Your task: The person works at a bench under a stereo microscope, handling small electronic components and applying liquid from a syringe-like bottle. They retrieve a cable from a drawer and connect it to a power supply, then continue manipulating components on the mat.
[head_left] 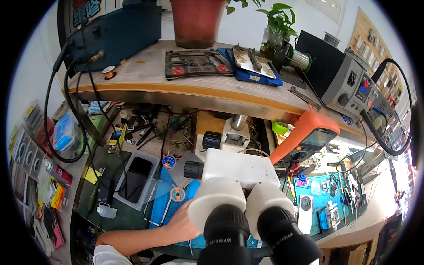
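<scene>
A white binocular microscope (240,168) with black eyepieces (224,234) fills the lower middle and covers the work spot beneath it. My left hand (184,222) reaches in from the lower left over a blue mat (164,204). Its fingers disappear behind the microscope, so what they hold, if anything, cannot be seen. Just beyond the hand lies a small reel with an orange centre (177,194). To the left, a black phone (138,176) rests in a clear plastic tray (154,164). My right hand is out of sight.
An orange-cased multimeter (304,142) leans against the shelf (145,77) at right. Above stand a grey bench station (353,90) and a red plant pot (196,22). Black cables hang at both sides. A small white bottle (106,211) stands left; tools cover another blue mat (316,225).
</scene>
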